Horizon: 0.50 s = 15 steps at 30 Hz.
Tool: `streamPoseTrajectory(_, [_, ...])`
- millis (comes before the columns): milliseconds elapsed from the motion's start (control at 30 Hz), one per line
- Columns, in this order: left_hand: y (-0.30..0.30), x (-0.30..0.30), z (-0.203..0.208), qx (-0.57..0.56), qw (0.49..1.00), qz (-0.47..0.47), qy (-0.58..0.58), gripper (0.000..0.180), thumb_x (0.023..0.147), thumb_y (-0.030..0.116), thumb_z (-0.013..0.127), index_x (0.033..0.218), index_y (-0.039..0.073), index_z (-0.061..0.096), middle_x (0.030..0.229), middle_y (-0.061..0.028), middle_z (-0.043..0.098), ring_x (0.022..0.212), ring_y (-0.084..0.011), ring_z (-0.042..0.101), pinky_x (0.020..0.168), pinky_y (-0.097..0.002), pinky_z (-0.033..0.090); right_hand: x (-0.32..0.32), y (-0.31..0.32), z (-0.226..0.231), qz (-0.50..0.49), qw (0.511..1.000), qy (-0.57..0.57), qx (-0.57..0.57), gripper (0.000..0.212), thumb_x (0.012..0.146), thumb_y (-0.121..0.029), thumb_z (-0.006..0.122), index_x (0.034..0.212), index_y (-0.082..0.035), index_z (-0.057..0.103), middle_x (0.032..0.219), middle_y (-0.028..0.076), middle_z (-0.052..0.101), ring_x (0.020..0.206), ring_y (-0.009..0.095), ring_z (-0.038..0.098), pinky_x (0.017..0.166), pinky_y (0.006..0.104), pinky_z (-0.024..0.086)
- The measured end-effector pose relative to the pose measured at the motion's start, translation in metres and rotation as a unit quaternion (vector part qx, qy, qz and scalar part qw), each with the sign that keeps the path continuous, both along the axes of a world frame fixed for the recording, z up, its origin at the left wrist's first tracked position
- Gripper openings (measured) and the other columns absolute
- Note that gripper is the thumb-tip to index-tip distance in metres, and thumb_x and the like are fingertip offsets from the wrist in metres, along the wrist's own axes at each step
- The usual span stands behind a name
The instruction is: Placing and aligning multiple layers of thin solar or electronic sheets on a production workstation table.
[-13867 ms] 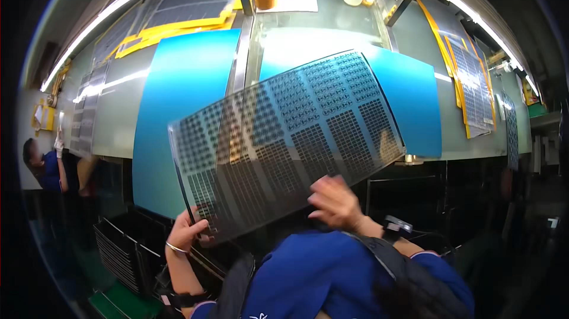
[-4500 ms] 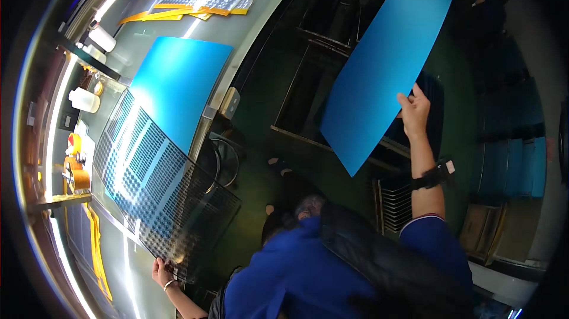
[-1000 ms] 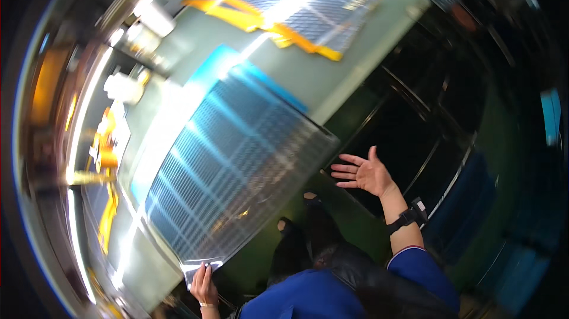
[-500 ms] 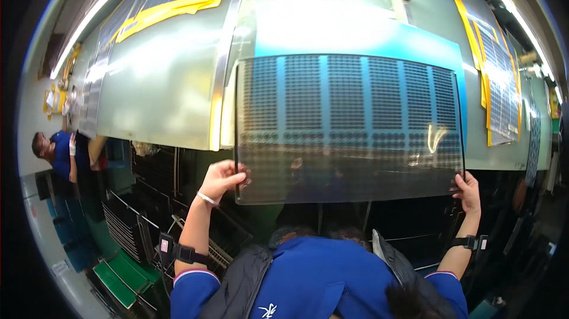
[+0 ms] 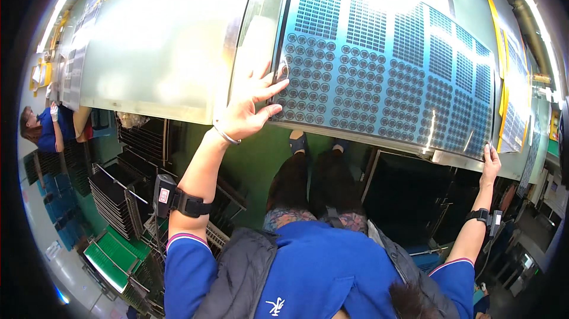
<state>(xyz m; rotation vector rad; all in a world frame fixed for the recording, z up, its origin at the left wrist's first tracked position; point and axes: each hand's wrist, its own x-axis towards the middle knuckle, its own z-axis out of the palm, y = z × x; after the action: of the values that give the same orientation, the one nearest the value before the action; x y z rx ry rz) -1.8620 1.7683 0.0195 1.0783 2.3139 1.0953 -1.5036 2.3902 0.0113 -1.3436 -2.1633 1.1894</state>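
A large clear panel (image 5: pixel 398 85) printed with rows of dark rings and small dark marks lies on or just above the bench, with blue showing through it. Along its left edge, near the front left corner, my left hand (image 5: pixel 253 96) rests with the fingers spread, the fingertips touching the edge. At the front right corner, my right hand (image 5: pixel 491 165) pinches the panel between thumb and fingers. Glare washes out the panel's far part. Whether the panel lies fully flat on the blue sheet beneath it, I cannot tell.
A pale worktop (image 5: pixel 160 52) stretches to the left. Yellow-edged patterned sheets (image 5: pixel 514 91) lie at the right. Black racks (image 5: pixel 115 191) and a green tray (image 5: pixel 115 258) stand below left. A co-worker in blue (image 5: pixel 47 129) is at the far left.
The panel has moved forward from above the bench's front edge to over the blue sheet. My left hand has slid up its left edge and spread its fingers; my right hand still grips the right side.
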Motion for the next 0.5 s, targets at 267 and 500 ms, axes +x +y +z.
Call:
streamPoseTrajectory(267, [-0.003,0.002,-0.008,-0.029,0.999,-0.018,-0.042,0.063,0.074,-0.004,0.063,0.132,0.017,0.050,0.147,-0.0066,0.033,0.141,-0.0268,0.013,0.114,-0.0425,0.006,0.001,0.009,-0.010,0.005,1.000,0.022,0.004,0.029,0.088,-0.016,0.064,0.113,0.000,0.062,0.104,0.001,0.064,0.092,0.007,0.058,0.083,0.0197,0.044])
streamPoseTrajectory(500, [-0.005,-0.001,-0.005,-0.059,0.997,-0.029,-0.039,0.067,0.072,-0.008,0.061,0.133,0.018,0.050,0.147,-0.0062,0.032,0.142,-0.0247,0.012,0.115,-0.0426,0.005,0.002,0.005,-0.012,0.002,0.999,0.033,-0.012,0.025,0.089,-0.015,0.063,0.111,-0.003,0.064,0.097,-0.003,0.064,0.082,0.003,0.057,0.074,0.0170,0.044])
